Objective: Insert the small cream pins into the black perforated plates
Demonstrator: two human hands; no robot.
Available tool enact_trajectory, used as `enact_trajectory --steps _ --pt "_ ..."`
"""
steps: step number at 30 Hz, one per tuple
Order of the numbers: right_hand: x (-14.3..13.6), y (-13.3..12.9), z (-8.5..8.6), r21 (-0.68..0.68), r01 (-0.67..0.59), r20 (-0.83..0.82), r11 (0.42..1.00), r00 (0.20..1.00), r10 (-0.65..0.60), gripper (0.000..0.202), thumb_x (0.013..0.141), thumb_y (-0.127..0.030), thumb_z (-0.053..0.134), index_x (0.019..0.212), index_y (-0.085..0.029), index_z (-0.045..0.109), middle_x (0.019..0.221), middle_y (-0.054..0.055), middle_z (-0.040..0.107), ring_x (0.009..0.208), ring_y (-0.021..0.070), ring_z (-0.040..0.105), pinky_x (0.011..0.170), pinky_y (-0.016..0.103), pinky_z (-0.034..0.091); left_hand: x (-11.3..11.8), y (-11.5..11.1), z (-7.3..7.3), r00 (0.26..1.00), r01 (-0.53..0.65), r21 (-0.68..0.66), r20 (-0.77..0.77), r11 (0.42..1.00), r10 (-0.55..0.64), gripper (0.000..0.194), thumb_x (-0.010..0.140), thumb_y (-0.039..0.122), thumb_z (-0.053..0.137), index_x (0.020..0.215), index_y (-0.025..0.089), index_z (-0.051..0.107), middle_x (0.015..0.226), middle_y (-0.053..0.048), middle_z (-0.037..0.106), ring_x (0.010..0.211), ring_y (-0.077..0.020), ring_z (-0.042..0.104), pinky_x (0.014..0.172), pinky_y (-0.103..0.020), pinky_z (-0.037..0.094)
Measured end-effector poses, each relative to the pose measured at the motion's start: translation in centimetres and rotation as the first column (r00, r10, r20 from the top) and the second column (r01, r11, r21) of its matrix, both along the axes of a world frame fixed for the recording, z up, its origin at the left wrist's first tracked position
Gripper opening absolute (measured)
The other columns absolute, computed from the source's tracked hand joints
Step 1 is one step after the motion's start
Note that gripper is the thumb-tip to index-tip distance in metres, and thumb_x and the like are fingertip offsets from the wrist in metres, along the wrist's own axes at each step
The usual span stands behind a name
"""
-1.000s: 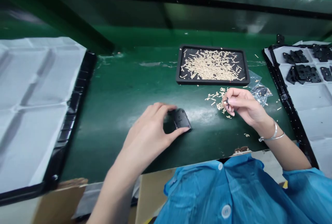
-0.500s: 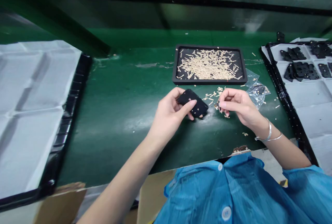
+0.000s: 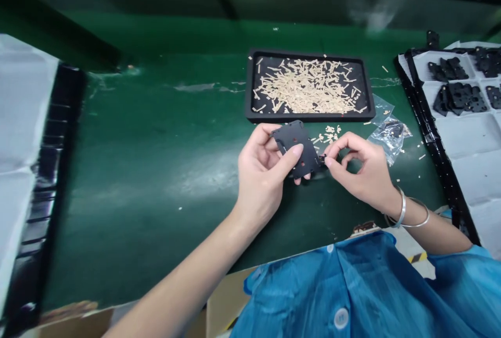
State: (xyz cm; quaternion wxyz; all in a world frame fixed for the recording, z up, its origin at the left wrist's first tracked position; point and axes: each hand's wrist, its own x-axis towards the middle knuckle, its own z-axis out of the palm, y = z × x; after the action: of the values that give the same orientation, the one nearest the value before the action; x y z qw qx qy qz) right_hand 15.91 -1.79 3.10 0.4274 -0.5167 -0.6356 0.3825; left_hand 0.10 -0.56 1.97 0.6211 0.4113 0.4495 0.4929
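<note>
A flat black plastic plate [image 3: 302, 141] with small holes and notched edges is gripped in my left hand [image 3: 263, 171], the thumb lying across its face. My right hand [image 3: 358, 168] pinches a tiny dark part [image 3: 323, 159] between thumb and forefinger, right at the plate's right edge. Whether the tiny part sits in the plate or only touches it, I cannot tell. Just beyond my fingers lie several small cream-coloured pieces [image 3: 329, 133] on the green tabletop [image 3: 156, 145].
A black tray [image 3: 309, 117] heaped with thin cream strips [image 3: 309, 90] stands behind my hands. To its right is a clear plastic bag [image 3: 389, 137]. At far right, a white compartment tray [image 3: 462, 134] holds black plates [image 3: 460, 99]. Another white tray [image 3: 23, 119] is at left.
The plate has turned so its face shows more fully. My right hand has moved left, bringing the tiny part up to the plate's edge. The whole view has shifted slightly.
</note>
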Motion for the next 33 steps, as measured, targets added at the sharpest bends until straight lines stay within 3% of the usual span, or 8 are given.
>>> enact_trajectory --steps 12,27,33 --pt "0.0 -0.2 0.0 -0.087 -0.06 -0.082 0.994 0.995 0.053 0.011 0.075 -0.014 0.06 0.067 -0.018 0.054 0.069 -0.001 0.06 0.064 0.0089 0.059 0.05 0.018 0.045 0.1 -0.1 -1.2 0.985 -0.066 0.161 0.166 0.985 0.039 0.026 0.077 0.018 0.075 0.089 0.022 0.052 0.066 0.007 0.062 0.038 -0.0066 0.056 0.029 -0.015 0.041" --pt "0.2 -0.1 0.2 -0.113 -0.112 -0.092 0.987 0.991 0.101 0.012 0.075 -0.01 0.059 0.067 -0.018 0.054 0.071 -0.001 0.059 0.067 0.0094 0.058 0.05 0.018 0.043 0.1 -0.1 -1.2 0.973 -0.057 0.196 0.229 0.979 0.011 0.023 0.079 0.01 0.072 0.089 0.021 0.055 0.067 0.007 0.065 0.04 -0.0066 0.059 0.03 -0.014 0.044" --pt "0.0 0.1 0.2 -0.205 -0.114 -0.2 0.972 0.977 0.073 0.013 0.074 -0.012 0.062 0.064 -0.017 0.055 0.069 -0.001 0.057 0.063 0.0081 0.055 0.047 0.017 0.041 0.1 -0.2 -1.1 0.973 -0.059 0.203 0.231 0.977 0.011 0.023 0.079 0.01 0.072 0.09 0.021 0.055 0.068 0.006 0.066 0.041 -0.0068 0.06 0.031 -0.014 0.046"
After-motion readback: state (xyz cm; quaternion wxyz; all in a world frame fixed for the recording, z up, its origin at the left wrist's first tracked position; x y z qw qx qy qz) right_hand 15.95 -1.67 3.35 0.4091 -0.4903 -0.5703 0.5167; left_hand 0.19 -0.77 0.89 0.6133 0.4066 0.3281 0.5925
